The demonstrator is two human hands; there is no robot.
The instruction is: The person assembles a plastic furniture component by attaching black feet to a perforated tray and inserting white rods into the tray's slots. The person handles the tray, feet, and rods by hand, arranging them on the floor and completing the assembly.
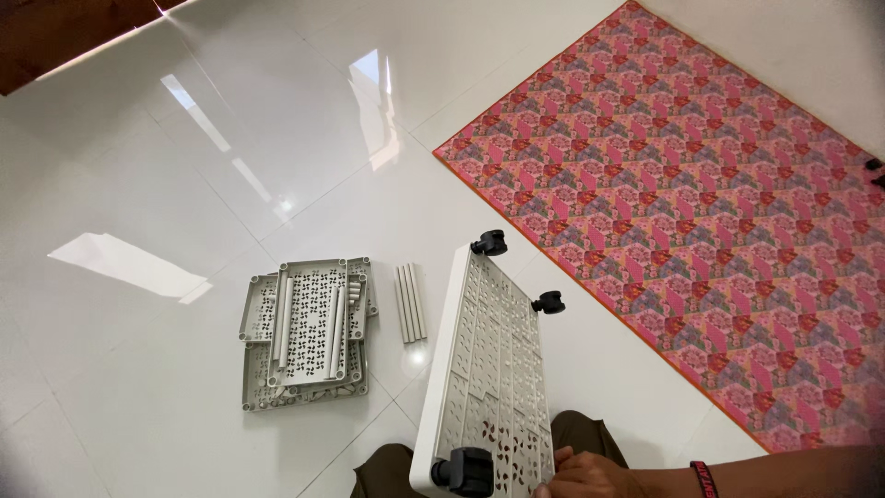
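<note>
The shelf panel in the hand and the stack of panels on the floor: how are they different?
The shelf panel carries black wheels; the stack of panels shows none. The shelf panel is tilted, held by the right hand; the stack lies flat on the floor. Both are light grey with cut-out patterns.

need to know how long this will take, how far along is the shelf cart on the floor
Done: one shelf tray has black wheels fitted, three showing. In hand: the right hand holds that tray, tilted, by its near edge; the left hand is out of view. Left: a stack of trays and loose poles lie unassembled on the floor.
</note>
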